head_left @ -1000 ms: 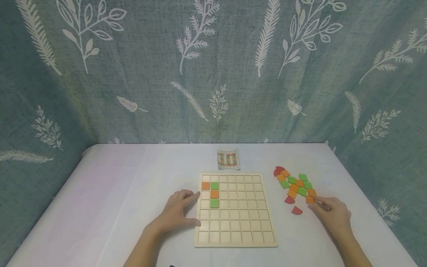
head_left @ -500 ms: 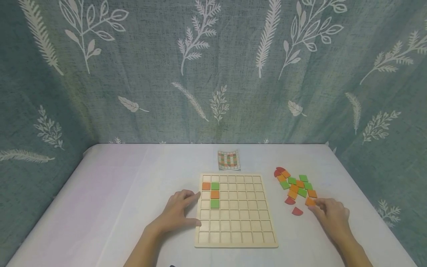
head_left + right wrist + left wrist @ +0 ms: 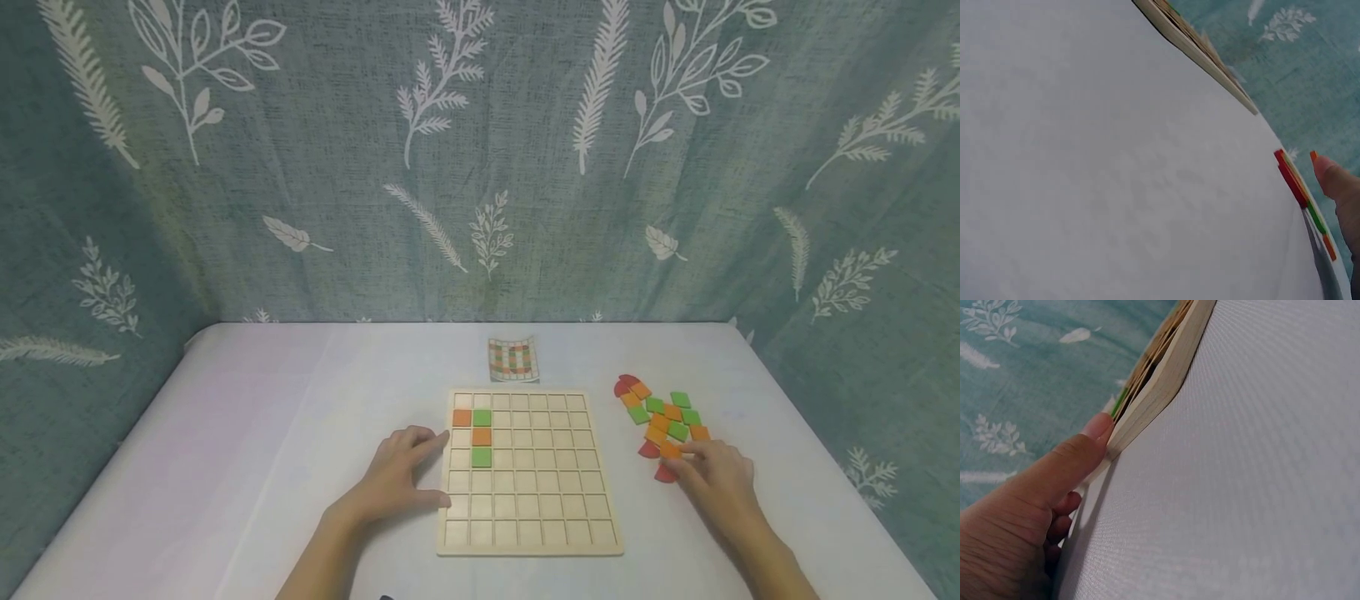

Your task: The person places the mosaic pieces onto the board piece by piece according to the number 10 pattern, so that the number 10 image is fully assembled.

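Note:
A wooden grid board (image 3: 555,504) lies in the middle of the table, with an orange tile (image 3: 482,437), a red-orange tile (image 3: 462,418) and two green tiles, one of them a lower green tile (image 3: 482,457), in its upper left cells. My left hand (image 3: 397,477) rests at the board's left edge, thumb and forefinger spread apart along it; the left wrist view has the thumb (image 3: 1066,464) against the rim. Between thumb and fingertips my right hand (image 3: 716,479) pinches an orange square tile (image 3: 670,449), raised over the loose pieces. The right wrist view shows only its edge (image 3: 1314,155).
Right of the board lie several loose green and orange squares, such as a green tile (image 3: 680,399), plus red quarter-round pieces (image 3: 649,450). A printed pattern card (image 3: 513,360) sits behind the board. A leafy curtain (image 3: 345,208) surrounds the white table (image 3: 300,400).
My right hand has picked the orange tile from the near right end of the loose pieces and carried it leftward, over the red pieces. The left hand stays at the board's edge.

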{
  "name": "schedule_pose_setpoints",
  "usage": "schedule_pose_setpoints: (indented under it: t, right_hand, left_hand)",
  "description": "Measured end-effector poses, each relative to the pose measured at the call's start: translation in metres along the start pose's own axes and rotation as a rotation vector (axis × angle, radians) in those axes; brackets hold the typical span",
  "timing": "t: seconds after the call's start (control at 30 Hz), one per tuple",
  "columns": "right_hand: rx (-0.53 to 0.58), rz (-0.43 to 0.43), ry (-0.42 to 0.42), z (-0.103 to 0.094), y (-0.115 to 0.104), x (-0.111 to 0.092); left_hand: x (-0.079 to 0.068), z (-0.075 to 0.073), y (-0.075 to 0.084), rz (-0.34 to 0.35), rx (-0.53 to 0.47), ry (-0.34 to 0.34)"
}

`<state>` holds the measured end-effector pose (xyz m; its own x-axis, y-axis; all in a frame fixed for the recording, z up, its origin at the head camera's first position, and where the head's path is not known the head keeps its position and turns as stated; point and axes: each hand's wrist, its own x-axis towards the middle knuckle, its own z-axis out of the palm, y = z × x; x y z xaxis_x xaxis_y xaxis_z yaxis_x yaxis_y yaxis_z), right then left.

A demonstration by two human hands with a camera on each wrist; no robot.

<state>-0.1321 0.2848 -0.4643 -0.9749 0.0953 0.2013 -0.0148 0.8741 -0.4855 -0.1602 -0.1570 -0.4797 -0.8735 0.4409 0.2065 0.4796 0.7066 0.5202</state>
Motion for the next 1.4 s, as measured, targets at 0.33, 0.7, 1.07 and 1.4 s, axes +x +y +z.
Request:
schedule_pose_setpoints:
  t: [0.33,0.7,1.07,1.4]
  right_hand:
    - [0.037,-0.115,0.005,0.017,-0.02,0.006]
    - [0.133,-0.335,0.069,0.047,-0.053,0.01]
    - [0.141,-0.411,-0.01,0.067,-0.097,0.009]
    - [0.18,-0.474,-0.085,0.083,-0.129,0.003]
  left_hand:
    - [0.001,0.002,-0.002,0.017,0.003,0.007]
    - [0.0,0.001,-0.002,-0.003,0.008,-0.003]
    - [-0.001,0.002,-0.004,0.007,0.006,0.002]
    - [0.0,0.0,-0.002,-0.007,0.001,-0.005]
